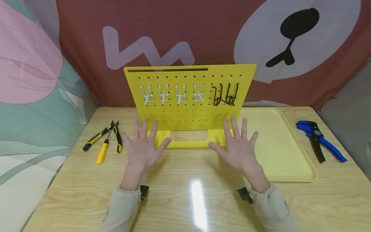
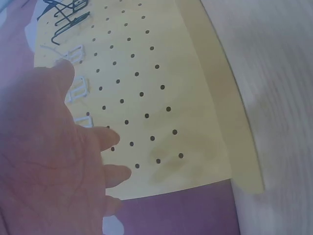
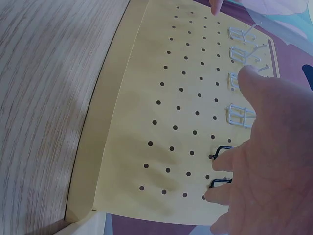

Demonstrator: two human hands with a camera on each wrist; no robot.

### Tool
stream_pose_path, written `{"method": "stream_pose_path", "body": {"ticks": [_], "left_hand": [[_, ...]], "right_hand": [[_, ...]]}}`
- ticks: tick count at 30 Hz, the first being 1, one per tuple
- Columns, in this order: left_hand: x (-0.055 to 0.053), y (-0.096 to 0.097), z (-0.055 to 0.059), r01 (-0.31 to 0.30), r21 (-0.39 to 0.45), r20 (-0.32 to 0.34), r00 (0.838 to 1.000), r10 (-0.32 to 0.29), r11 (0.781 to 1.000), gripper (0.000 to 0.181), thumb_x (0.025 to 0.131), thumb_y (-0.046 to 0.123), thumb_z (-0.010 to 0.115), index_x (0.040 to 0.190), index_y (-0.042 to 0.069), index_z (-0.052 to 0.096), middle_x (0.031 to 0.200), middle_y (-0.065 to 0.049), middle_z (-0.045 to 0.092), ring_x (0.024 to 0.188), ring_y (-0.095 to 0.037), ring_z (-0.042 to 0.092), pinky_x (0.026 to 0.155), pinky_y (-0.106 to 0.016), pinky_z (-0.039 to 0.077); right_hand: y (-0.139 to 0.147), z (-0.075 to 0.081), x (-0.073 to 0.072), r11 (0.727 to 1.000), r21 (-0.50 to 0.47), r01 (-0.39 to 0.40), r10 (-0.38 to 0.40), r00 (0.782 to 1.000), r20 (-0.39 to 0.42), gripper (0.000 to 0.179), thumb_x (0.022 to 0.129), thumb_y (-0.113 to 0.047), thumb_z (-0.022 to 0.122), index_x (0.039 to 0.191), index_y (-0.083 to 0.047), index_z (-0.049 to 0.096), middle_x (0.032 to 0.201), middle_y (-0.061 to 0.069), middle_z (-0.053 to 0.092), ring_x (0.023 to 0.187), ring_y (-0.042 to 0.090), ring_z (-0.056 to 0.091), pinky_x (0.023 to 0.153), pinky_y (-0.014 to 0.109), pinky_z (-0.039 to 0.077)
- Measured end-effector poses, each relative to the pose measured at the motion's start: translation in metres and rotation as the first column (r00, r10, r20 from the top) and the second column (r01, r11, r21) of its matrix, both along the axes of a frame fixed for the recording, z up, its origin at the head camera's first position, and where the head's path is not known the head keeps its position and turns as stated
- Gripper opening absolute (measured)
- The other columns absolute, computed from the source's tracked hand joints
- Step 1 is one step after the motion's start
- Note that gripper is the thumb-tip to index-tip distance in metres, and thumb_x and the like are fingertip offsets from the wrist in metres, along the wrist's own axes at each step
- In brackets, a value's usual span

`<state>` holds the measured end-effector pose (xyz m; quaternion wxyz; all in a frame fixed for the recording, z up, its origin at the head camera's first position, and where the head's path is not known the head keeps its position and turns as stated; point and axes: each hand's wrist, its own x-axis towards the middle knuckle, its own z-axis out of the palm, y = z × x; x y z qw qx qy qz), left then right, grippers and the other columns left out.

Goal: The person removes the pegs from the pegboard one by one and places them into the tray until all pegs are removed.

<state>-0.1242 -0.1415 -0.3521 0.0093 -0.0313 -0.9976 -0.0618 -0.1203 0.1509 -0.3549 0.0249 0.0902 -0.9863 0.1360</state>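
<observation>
A yellow pegboard (image 1: 185,117) stands upright at the back of the table, carrying a row of white wire hooks (image 1: 181,93) and, to their right, black wire hooks (image 1: 226,95). Before its left part I hold up my left hand (image 1: 144,149) with the fingers spread and nothing in it. My right hand (image 1: 239,149) is spread the same way before the right part, also holding nothing. In the left wrist view the left hand (image 2: 54,152) covers some of the white hooks. The right hand (image 3: 279,152) partly hides the black hooks in the right wrist view.
On the left lie black-and-yellow pliers (image 1: 97,138) with their handles apart and a yellow screwdriver (image 1: 102,153). A pale yellow tray (image 1: 281,148) sits right of the board. Farther right rests a blue-and-black wire stripper (image 1: 317,138). A printed cloth (image 1: 174,19) hangs behind.
</observation>
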Motion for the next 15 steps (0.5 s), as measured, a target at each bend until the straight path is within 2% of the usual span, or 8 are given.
{"method": "stream_pose_path", "body": {"ticks": [5, 10, 13, 15], "left_hand": [[0.001, 0.001, 0.002, 0.001, 0.004, 0.001, 1.0, -0.001, 1.0, 0.088, 0.087, 0.08, 0.015, 0.155, 0.025, 0.011, 0.16, -0.012, 0.002, 0.141, -0.037, -0.019, 0.098, -0.071, -0.017], [0.001, 0.002, 0.001, 0.008, 0.036, -0.014, 1.0, -0.008, 0.999, 0.083, 0.091, 0.074, 0.026, 0.155, 0.023, 0.013, 0.16, -0.015, 0.002, 0.141, -0.041, -0.016, 0.099, -0.073, -0.011], [0.0, 0.001, 0.001, 0.012, 0.107, -0.027, 1.0, -0.009, 0.994, 0.079, 0.093, 0.066, 0.036, 0.155, 0.019, 0.019, 0.158, -0.021, 0.01, 0.142, -0.047, -0.002, 0.103, -0.074, 0.005], [-0.001, -0.001, 0.003, 0.009, 0.205, -0.041, 0.999, -0.001, 0.979, 0.074, 0.095, 0.058, 0.045, 0.152, 0.014, 0.029, 0.153, -0.024, 0.024, 0.139, -0.048, 0.018, 0.103, -0.069, 0.021]], "right_hand": [[0.0, 0.002, -0.001, 1.0, -0.003, -0.002, 0.002, 1.0, -0.002, 0.094, 0.089, -0.071, 0.039, 0.155, -0.012, 0.006, 0.159, 0.019, -0.002, 0.138, 0.048, -0.018, 0.095, 0.08, -0.002], [0.0, 0.005, -0.001, 1.0, -0.002, -0.026, 0.026, 0.999, 0.042, 0.093, 0.09, -0.07, 0.039, 0.155, -0.011, 0.008, 0.158, 0.021, -0.001, 0.138, 0.05, -0.015, 0.096, 0.08, 0.001], [0.005, 0.015, 0.0, 0.988, -0.076, -0.134, 0.142, 0.984, 0.106, 0.085, 0.093, -0.063, 0.044, 0.153, -0.007, 0.021, 0.156, 0.023, 0.015, 0.14, 0.051, 0.004, 0.101, 0.075, 0.01], [0.011, 0.026, 0.002, 0.954, -0.188, -0.234, 0.261, 0.956, 0.132, 0.074, 0.095, -0.054, 0.05, 0.148, -0.004, 0.034, 0.15, 0.022, 0.033, 0.137, 0.047, 0.025, 0.103, 0.068, 0.023]]}}
